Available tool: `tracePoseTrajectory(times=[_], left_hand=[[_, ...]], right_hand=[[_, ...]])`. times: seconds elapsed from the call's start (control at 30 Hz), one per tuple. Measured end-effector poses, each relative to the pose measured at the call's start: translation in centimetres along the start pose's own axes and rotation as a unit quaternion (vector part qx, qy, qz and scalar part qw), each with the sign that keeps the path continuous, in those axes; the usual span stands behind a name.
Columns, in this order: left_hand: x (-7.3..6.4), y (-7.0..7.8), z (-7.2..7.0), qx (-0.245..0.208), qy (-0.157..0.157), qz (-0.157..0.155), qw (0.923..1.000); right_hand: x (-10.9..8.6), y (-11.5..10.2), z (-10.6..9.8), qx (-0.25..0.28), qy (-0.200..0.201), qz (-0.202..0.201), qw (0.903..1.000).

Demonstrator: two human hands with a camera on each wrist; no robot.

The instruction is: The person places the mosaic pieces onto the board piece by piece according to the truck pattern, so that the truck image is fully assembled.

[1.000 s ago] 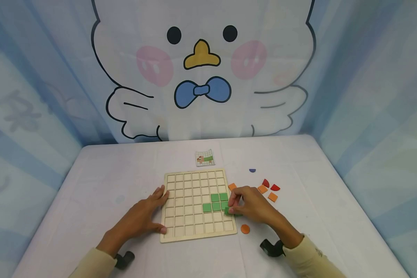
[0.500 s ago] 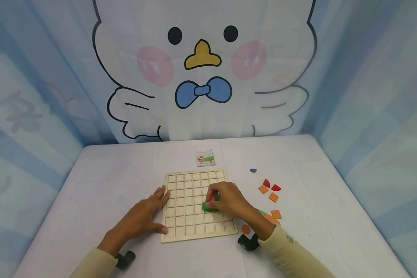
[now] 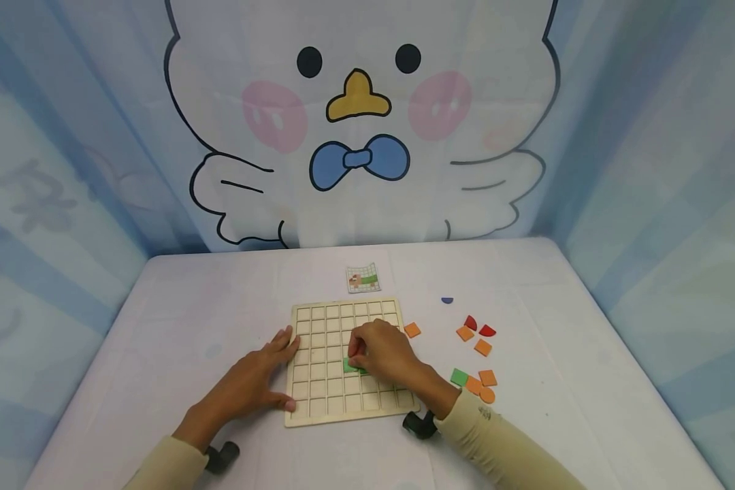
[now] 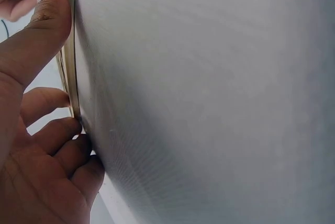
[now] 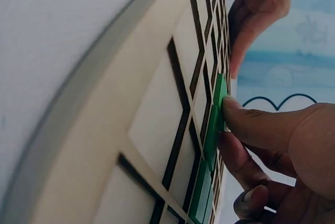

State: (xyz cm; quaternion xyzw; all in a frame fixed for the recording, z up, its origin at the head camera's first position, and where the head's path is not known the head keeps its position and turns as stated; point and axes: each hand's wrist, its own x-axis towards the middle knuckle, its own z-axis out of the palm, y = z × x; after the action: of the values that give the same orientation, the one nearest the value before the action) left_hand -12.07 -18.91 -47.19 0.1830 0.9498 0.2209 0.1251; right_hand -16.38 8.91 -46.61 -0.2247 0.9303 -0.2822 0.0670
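A pale wooden grid board (image 3: 316,390) lies flat, a green square tile (image 5: 220,89) resting on it near mid-grid, beside other green tiles (image 5: 201,195).

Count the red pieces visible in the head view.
2: a red wedge right of the wooden grid board, and a second red wedge farther right, slightly lower in the picture. Others could be hidden beneath the right hand.

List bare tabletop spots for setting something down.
Free: table left of the left hand; table right of the orange pieces; near-side strip by the board, between the sleeves. Crowded: right of the board, where red pieces and orange ones lie; mid-board, under the right hand.
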Motion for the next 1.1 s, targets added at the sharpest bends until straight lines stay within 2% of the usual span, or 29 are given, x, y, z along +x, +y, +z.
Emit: tracePoseTrajectory(times=[0.3,0.6,0.73,0.9,1.1], left_hand=[[0.0,0.1,0.1,0.007,0.003,-0.001,1.0000],[0.0,0.1,0.1,0.007,0.004,0.003,1.0000],[-0.1,0.1,0.0,0.011,0.008,0.009,0.9999],[0.0,0.1,0.0,0.007,0.005,0.008,0.9999],[0.1,0.0,0.2,0.012,0.005,0.004,0.9999]], right_hand=[[-0.3,-0.3,-0.2,0.009,-0.027,0.002,0.9996],[-1.2,0.6,-1.1,0.060,0.007,0.008,0.9981],[-2.1,1.5,-2.4,0.077,0.021,0.033,0.9962],[-3.7,3.1,-4.1,0.071,0.028,0.061,0.9952],[-5.8,5.0,-5.7,0.063,0.027,0.119,0.9906]])
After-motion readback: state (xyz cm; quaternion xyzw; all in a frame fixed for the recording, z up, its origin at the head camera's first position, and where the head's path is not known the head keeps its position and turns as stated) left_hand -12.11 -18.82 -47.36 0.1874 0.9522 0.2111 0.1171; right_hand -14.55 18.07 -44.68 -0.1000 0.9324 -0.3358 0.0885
